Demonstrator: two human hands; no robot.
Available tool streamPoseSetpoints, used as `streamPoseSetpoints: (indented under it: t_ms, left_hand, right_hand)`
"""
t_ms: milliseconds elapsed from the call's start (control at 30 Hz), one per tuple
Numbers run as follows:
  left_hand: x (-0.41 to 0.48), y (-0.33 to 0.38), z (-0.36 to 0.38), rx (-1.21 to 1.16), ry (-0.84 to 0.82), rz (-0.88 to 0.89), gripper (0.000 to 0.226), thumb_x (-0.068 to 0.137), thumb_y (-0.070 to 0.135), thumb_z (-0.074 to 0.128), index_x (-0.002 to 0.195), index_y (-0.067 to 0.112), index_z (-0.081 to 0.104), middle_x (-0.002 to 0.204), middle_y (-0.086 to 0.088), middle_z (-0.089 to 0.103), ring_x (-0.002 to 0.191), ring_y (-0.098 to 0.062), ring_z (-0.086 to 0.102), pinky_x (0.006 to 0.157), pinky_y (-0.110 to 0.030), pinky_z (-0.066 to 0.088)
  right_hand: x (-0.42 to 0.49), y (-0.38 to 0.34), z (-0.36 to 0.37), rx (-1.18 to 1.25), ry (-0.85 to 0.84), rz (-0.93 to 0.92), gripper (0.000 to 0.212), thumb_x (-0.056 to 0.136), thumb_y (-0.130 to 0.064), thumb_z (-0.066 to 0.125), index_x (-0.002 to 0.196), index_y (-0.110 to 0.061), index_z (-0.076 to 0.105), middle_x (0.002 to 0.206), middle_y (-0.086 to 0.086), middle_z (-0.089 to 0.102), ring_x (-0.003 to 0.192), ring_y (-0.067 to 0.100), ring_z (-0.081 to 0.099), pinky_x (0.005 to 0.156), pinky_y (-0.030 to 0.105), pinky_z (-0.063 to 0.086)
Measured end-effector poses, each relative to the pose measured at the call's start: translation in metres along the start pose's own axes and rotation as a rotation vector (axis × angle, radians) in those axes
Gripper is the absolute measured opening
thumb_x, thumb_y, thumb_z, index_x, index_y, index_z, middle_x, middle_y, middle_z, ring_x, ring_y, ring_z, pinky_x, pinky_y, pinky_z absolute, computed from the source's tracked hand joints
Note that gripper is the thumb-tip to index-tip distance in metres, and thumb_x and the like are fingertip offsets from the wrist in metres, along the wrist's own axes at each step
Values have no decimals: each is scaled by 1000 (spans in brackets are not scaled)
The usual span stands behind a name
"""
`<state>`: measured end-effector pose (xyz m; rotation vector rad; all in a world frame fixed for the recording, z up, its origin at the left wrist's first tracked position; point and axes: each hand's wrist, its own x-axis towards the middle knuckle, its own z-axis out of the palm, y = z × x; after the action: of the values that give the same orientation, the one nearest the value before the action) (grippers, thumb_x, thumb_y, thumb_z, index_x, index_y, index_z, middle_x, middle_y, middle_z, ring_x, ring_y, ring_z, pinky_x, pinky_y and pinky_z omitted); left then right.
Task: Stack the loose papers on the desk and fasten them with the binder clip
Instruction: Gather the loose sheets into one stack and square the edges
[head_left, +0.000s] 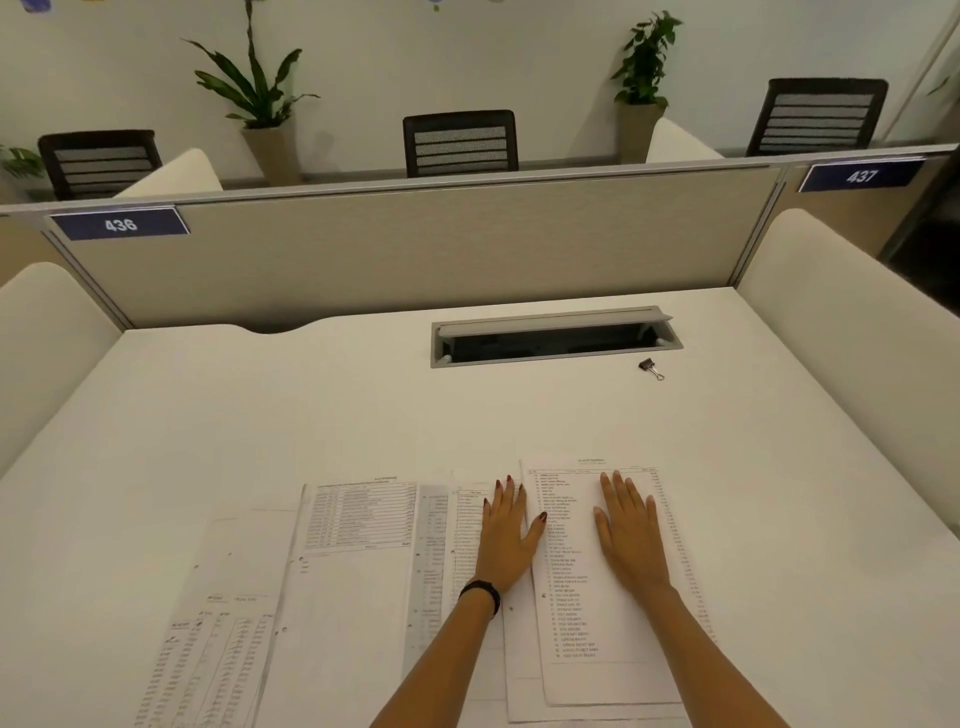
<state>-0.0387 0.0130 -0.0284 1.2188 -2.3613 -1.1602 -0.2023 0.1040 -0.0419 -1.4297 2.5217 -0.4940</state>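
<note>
Papers: loose papers (353, 571) fanned side by side at lower centre, overlapping, long axes running bottom to top.
Clip: binder clip (651, 368) right of centre, well apart from the papers, wire handles toward lower right.
Hands: left hand (506, 535) and right hand (631, 530) lie flat on the sheets, fingers straight, gripping nothing.
Surface: white counter (311, 405); open cable tray (556, 338); partition (415, 244) behind.
Obscured: print illegible; left sheets cut off by the bottom edge.

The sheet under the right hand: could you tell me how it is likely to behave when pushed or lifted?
The sheet looks thin, so it would probably flop when lifted. Lying flat on other papers and a smooth desk, it should slide easily under the right hand.
</note>
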Motion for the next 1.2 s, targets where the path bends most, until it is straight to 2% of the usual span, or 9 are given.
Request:
streamPoseSetpoints:
  t_ms: [67, 167, 267, 400, 600, 667, 733, 900, 1200]
  left_hand:
    - [-3, 3, 0, -65, 10, -7, 99, 71, 79, 9, 146, 15, 5, 157, 0, 3, 142, -9, -6, 116, -29, -8]
    - [-12, 11, -1, -344, 56, -58, 54, 95, 36, 41, 144, 17, 26, 144, 11, 33, 135, -1, 27, 117, -27, 18]
    - [-13, 11, -3, -463, 163, -98, 38, 95, 13, 47, 133, 15, 48, 112, 15, 61, 94, 16, 57, 88, -7, 44]
    - [-9, 13, -6, -528, 198, -131, 34, 90, 11, 57, 123, 17, 56, 80, 6, 69, 73, 6, 64, 74, -7, 49]
    - [-4, 6, -2, -558, 237, -173, 17, 83, 6, 65, 99, 6, 69, 75, 1, 68, 73, -14, 63, 82, -41, 57]
    - [-5, 8, -3, -559, 252, -179, 11, 83, 3, 64, 85, 12, 70, 76, 6, 66, 73, -13, 62, 81, -40, 57]
    - [-4, 8, -4, -548, 252, -178, 20, 82, 3, 65, 74, 22, 67, 74, 7, 66, 70, -12, 62, 78, -39, 57]
    - [0, 4, -2, -533, 245, -231, 22, 79, 11, 71, 63, 25, 63, 62, 2, 63, 66, -17, 59, 75, -41, 57]
    - [4, 1, 4, -447, 242, -248, 24, 74, 34, 74, 65, 21, 56, 64, 6, 58, 57, -7, 50, 57, -23, 44]
  right_hand:
    - [-1, 0, 0, -2, 5, 1, 71, 83, -49, 1, 146, -19, 13, 156, 3, 15, 144, 19, 10, 116, 38, -1]
    - [0, 0, 0, 2, 14, 1, 72, 82, -49, 1, 146, -18, 13, 156, 3, 16, 144, 20, 12, 116, 38, -1]
    - [-2, 0, 0, 8, 17, 3, 74, 82, -50, -1, 146, -17, 14, 156, 3, 16, 144, 20, 11, 116, 38, -1]
    - [-5, -1, 0, 16, 22, 11, 75, 81, -50, -2, 146, -17, 16, 156, 4, 16, 145, 20, 11, 116, 38, -1]
    - [-8, -2, 0, 36, 27, 11, 77, 80, -50, -1, 145, -16, 23, 156, 4, 18, 144, 20, 12, 116, 38, 0]
    - [-8, -2, -1, 72, 25, 8, 74, 83, -49, 4, 144, -15, 27, 155, 5, 20, 144, 20, 14, 117, 38, 1]
    - [-8, 0, -4, 134, 60, 34, 61, 89, -41, 18, 142, -13, 32, 153, 8, 24, 143, 22, 18, 118, 40, 6]
    - [-17, 19, -12, 202, 323, 281, 41, 91, -11, 49, 130, -2, 45, 145, 25, 33, 137, 36, 28, 114, 50, 12]
    - [-35, 31, -8, 268, 308, 292, 45, 93, -15, 46, 136, -5, 39, 147, 15, 35, 137, 31, 29, 113, 44, 26]
